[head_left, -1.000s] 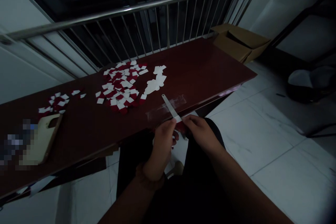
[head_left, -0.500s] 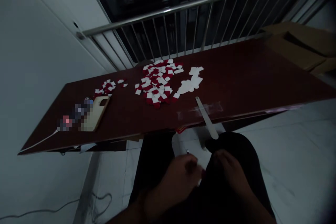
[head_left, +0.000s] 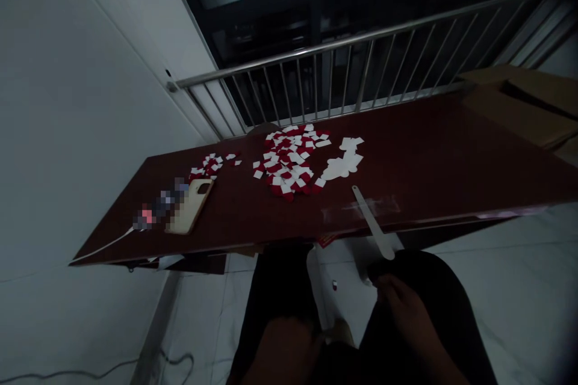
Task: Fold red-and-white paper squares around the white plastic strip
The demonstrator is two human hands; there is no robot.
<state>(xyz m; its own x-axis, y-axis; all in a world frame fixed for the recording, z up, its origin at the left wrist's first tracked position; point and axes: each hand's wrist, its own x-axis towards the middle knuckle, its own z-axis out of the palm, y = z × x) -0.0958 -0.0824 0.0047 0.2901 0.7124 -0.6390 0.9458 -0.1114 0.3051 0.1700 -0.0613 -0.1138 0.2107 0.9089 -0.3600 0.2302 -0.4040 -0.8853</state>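
Note:
In dim light my right hand [head_left: 404,304] rests by my right knee, its fingers curled together; anything inside them is hidden. My left hand [head_left: 286,346] is low over my left thigh, dark and blurred, so its fingers cannot be made out. A flat pale stick [head_left: 372,222] with a hole at one end juts over the table's front edge, just beyond my right hand. Farther back on the table [head_left: 433,162] lies a heap of small red-and-white pieces [head_left: 289,162]. Beside it are overlapping white cut pieces [head_left: 343,163].
At the left lie a smaller group of red-and-white pieces [head_left: 208,165], a pale phone case [head_left: 195,207] and a pixelated item with a white cable [head_left: 106,246]. A metal railing [head_left: 307,51] runs behind. A cardboard box [head_left: 519,102] stands at the right. One small piece [head_left: 335,285] lies below, between my knees.
My left hand has moved down and left, away from between my knees. My right hand stays near my right knee. The view has tilted up and shifted left.

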